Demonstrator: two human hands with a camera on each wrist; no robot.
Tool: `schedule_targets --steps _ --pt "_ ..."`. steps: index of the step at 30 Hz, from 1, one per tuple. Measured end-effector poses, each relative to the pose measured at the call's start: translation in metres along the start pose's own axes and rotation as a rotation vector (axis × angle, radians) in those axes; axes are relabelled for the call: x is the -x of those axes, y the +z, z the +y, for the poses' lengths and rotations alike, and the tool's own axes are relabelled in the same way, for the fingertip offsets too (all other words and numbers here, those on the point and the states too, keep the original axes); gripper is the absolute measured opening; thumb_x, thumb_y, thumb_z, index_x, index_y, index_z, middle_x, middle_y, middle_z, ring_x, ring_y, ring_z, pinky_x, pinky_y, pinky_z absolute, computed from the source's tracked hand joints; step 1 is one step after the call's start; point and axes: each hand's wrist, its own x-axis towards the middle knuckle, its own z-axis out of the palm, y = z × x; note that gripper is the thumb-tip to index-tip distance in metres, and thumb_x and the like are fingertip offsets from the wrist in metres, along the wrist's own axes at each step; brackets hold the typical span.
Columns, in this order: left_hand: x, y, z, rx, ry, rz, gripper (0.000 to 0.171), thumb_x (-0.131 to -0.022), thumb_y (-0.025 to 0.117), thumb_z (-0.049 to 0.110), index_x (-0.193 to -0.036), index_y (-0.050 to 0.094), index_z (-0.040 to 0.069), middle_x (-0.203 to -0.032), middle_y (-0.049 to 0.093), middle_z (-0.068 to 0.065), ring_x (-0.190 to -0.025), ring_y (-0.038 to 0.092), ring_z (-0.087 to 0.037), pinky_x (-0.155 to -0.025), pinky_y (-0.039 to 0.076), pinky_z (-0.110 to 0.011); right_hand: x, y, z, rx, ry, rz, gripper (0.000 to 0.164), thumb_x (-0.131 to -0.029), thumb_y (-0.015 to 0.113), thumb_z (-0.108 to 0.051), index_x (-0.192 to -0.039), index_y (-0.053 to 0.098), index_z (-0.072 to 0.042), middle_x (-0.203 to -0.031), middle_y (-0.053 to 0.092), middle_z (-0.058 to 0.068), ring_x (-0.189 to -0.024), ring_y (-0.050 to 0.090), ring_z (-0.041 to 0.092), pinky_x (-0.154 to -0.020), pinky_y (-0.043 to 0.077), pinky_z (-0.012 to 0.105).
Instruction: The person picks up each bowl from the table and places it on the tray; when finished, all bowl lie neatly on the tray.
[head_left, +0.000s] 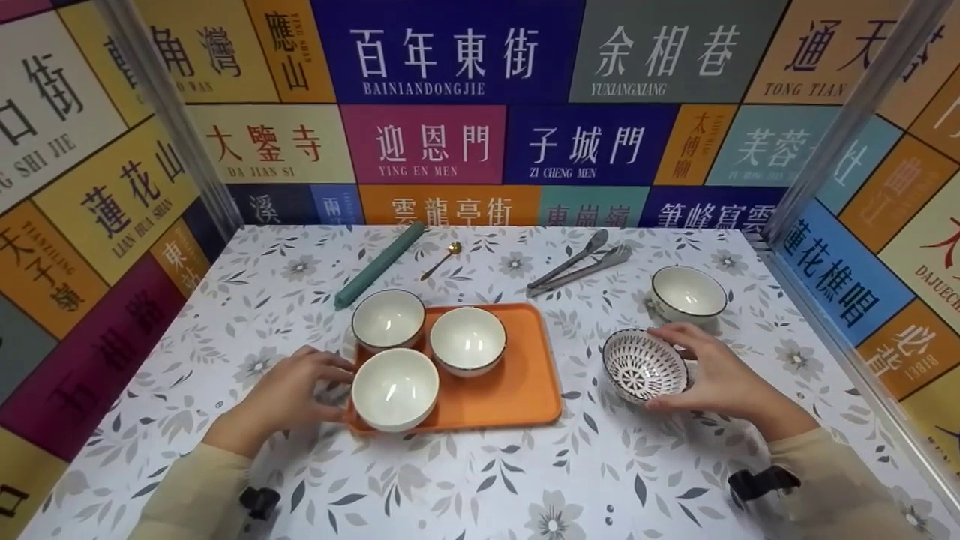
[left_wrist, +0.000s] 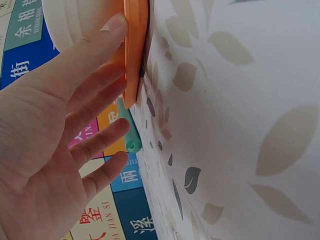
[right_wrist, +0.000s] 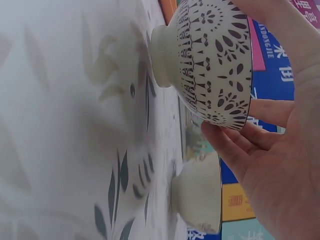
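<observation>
Round, glossy, black-patterned white bowl (head_left: pixel 643 366): gripped by right hand (head_left: pixel 711 373); left hand (head_left: pixel 304 386), fingers loosely spread, flanks rectangular orange tray (head_left: pixel 519 375).

I'm somewhere booth-like: colourful panels (head_left: pixel 424 142) lettered in Chinese close in my flower-patterned table (head_left: pixel 450 480) on three sides

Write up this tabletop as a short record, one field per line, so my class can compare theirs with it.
Right hand: holds patterned bowl by its rim
Left hand: at the left edge of orange tray; grip unclear
On tray: three pale bowls
Off tray, right: patterned bowl, with floral bowl behind it
Behind tray: green rod, small spoon, grey tongs
Surface: white, leaf-and-flower print
Backdrop: coloured panels with Chinese characters
Total bowls: five
</observation>
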Motion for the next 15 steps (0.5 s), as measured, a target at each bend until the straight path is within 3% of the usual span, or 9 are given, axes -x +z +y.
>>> schedule_targets --steps 7,15 --pt "0.001 0.0 0.0 -0.01 0.01 0.005 0.05 -0.071 0.094 0.035 -0.118 0.078 0.028 -0.13 0.069 0.006 -0.123 0.056 -0.023 -0.103 0.048 -0.055 -0.013 0.018 -0.021 -0.045 -0.075 -0.034 0.112 -0.057 0.1 -0.049 -0.148 0.053 -0.004 -0.143 0.053 0.013 -0.127 0.058 0.041 -0.104 0.05 0.06" --pt "0.0 0.0 0.0 -0.007 0.026 0.007 0.052 -0.07 0.094 0.039 -0.118 0.078 0.029 -0.13 0.069 0.005 -0.123 0.057 -0.024 -0.104 0.047 -0.056 -0.025 0.038 -0.048 -0.114 -0.122 -0.067 0.112 -0.055 0.101 -0.047 -0.148 0.055 -0.007 -0.143 0.054 0.006 -0.127 0.06 0.036 -0.107 0.05 0.057"
